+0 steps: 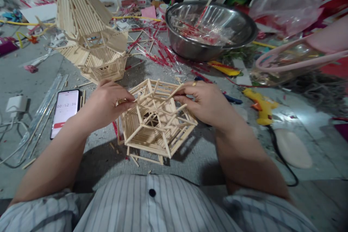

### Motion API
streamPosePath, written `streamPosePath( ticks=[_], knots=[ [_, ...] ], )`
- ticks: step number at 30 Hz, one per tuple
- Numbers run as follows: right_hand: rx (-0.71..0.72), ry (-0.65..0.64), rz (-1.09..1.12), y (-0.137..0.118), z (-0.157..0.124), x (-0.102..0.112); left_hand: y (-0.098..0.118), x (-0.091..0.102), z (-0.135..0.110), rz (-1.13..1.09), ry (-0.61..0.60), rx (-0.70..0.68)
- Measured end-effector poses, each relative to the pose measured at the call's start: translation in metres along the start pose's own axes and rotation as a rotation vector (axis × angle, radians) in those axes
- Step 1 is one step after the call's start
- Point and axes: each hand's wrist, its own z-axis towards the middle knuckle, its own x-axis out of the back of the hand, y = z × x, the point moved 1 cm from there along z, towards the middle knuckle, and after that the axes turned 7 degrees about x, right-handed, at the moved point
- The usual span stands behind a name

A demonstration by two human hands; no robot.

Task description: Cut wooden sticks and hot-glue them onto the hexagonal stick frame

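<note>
A six-sided frame of thin wooden sticks [146, 145] stands on the table before me, with slatted inner walls and spokes meeting near its middle. My left hand [108, 101] is at its left upper side, thumb and forefinger pinched on a wooden stick near the top. My right hand [203, 101] is at the upper right, its thumb and fingers closed on the end of another wooden stick [175, 92] that slants toward the middle. Behind the frame stands a taller stick model [100, 52] with a pointed slatted roof.
A steel bowl [190, 49] of wrappers stands at the back. To the right lie a yellow glue gun [261, 105], a pale oval object [292, 148] and a clear, pink-rimmed container [293, 61]. A phone [65, 110] showing a timer and a white charger [16, 104] lie left.
</note>
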Motion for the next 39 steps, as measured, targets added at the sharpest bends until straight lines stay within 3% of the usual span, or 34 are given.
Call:
streamPosePath(
  ticks=[15,22,28,32,39],
  knots=[
    [-0.019,-0.003,0.087,-0.001,0.0,0.0,-0.001,-0.001,0.0,-0.037,0.024,0.012],
    [-0.06,0.074,0.015,0.0,-0.008,0.015,-0.004,-0.003,0.001,-0.045,0.04,-0.051],
    [0.173,-0.175,-0.059,0.006,-0.022,0.021,-0.004,-0.004,0.002,-0.066,0.042,-0.072],
    [0.233,-0.281,-0.165,-0.004,-0.022,0.016,-0.003,-0.001,0.002,-0.068,0.006,-0.053],
    [0.272,-0.229,-0.283,-0.014,-0.02,0.012,-0.002,-0.002,0.001,-0.028,0.009,-0.02]
  ],
)
